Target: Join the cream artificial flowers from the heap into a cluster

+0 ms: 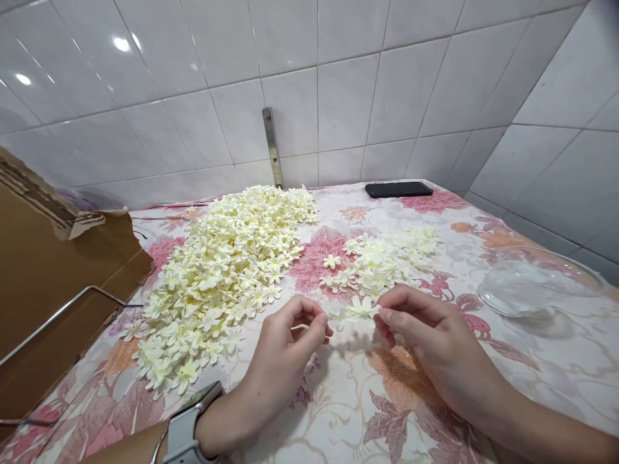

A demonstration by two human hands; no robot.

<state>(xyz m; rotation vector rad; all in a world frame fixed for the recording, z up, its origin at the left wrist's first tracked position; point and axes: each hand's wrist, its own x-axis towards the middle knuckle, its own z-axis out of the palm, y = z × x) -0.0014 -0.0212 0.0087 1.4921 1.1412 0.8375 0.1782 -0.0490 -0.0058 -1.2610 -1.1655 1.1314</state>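
Note:
My right hand [430, 341] pinches a small cream-white artificial flower [362, 307] by its edge, between thumb and forefinger. Facing it, my left hand [290, 345] has thumb and forefinger pressed together; what they hold, if anything, is too small to tell. Its fingertips are beside pale petals just left of the flower. A large heap of similar flowers [227, 258] spreads beyond and left of my left hand. Behind both hands lies a smaller, looser pile of flowers [387, 258], with a single flower [331, 261] at its left edge.
A floral tablecloth [338, 412] covers the table. On the right is a clear plastic bowl [536, 283]; at the back lies a black phone [399, 189]. A cardboard box [58, 277] and a bent metal rod [53, 325] occupy the left side. Tiled walls [338, 96] rise behind.

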